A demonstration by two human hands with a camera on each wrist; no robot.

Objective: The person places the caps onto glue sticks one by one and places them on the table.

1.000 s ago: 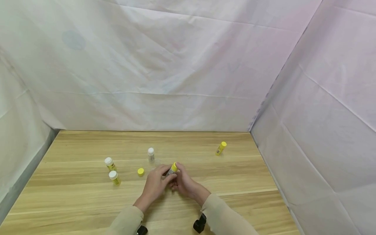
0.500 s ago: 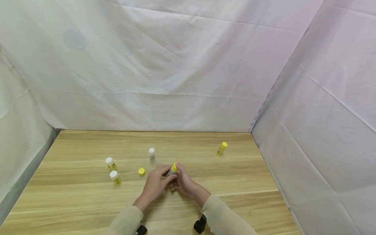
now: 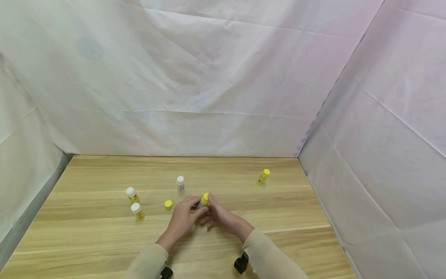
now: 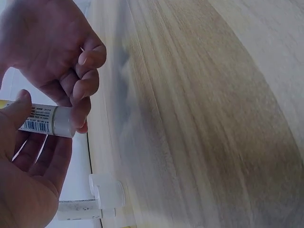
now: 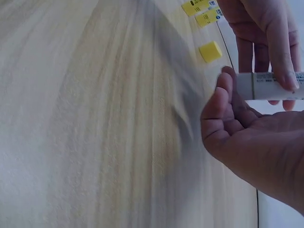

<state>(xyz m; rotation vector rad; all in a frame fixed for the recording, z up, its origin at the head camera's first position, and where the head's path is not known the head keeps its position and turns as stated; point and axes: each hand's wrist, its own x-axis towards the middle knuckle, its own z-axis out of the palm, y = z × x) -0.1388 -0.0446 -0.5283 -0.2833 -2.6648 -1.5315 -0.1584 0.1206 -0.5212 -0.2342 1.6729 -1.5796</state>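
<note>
Between my hands is a glue stick (image 3: 203,202) with a white printed barrel and a yellow cap, tilted above the table. My left hand (image 3: 182,217) holds it by the barrel; in the left wrist view the thumb lies across the printed label. My right hand (image 3: 222,217) has its fingers curled at the white base end, and a fingertip touches that end in the right wrist view. The right thumb sits beside the yellow cap in the head view, its contact partly hidden. A loose yellow cap (image 3: 168,204) lies left of my left hand.
A white-topped grey stick (image 3: 180,185) stands behind the hands, with a faint clear piece (image 3: 187,192) beside it. At left, two white-topped yellow sticks (image 3: 132,195) stand close together. Far right stands a yellow glue stick (image 3: 263,177). Cloth walls (image 3: 195,77) border the wooden table (image 3: 104,240).
My right wrist has shifted slightly right, and the right hand's lower fingers spread a little. The glue stick's capped end has moved slightly left. The things on the table stay put.
</note>
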